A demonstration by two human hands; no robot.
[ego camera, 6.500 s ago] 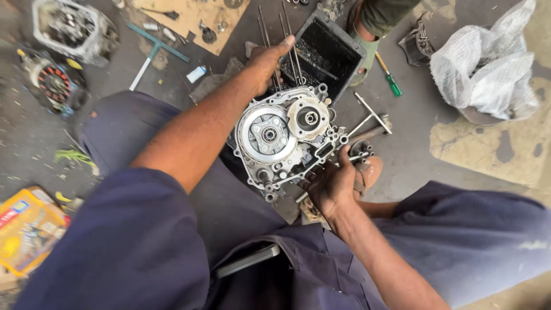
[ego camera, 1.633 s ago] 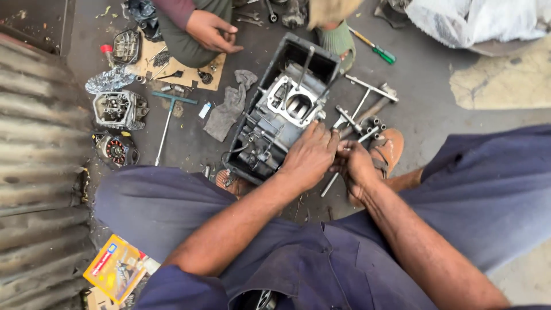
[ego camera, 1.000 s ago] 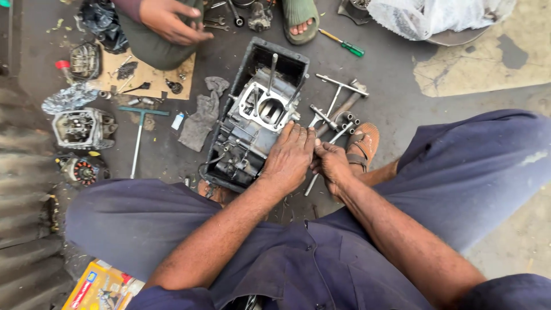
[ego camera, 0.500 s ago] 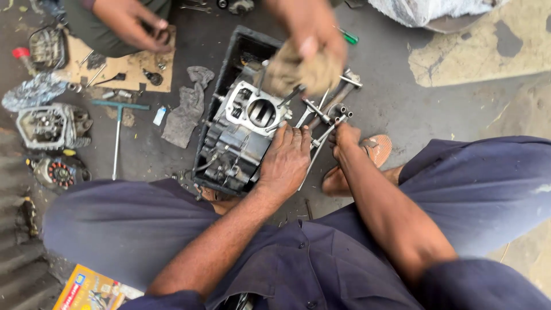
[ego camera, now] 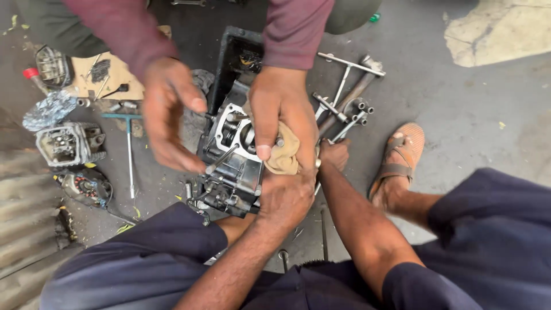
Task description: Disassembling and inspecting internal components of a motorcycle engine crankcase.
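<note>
- On the concrete floor, seen from the head camera, the engine crankcase (ego camera: 232,166) lies between the person's knees, stripped: its cylinder opening is bare, with studs standing out of it and no cylinder or head fitted.
- Left hand (ego camera: 285,198) presses flat against the crankcase's near right side, fingers curled over the casting, bracing it rather than lifting it.
- Right hand (ego camera: 334,155) sits just beside it to the right, mostly hidden behind the co-worker's hand; whether it is clenched or loose I cannot tell.
- A co-worker in maroon sleeves reaches in from above: one hand (ego camera: 281,115) pushes a tan rag (ego camera: 284,156) against the case beside the opening, while the other hand (ego camera: 169,117) hovers, fingers half open, over a stud on the left side.
- Removed parts lie around: a cylinder head (ego camera: 69,143) and a stator assembly (ego camera: 86,186) to the left, a T-handle wrench (ego camera: 127,150) between them and the case, and box spanners (ego camera: 347,95) to the right.
- Judging from this, teardown looks largely done and wiping of the mating face is in hand; every loose part remains off the case.
</note>
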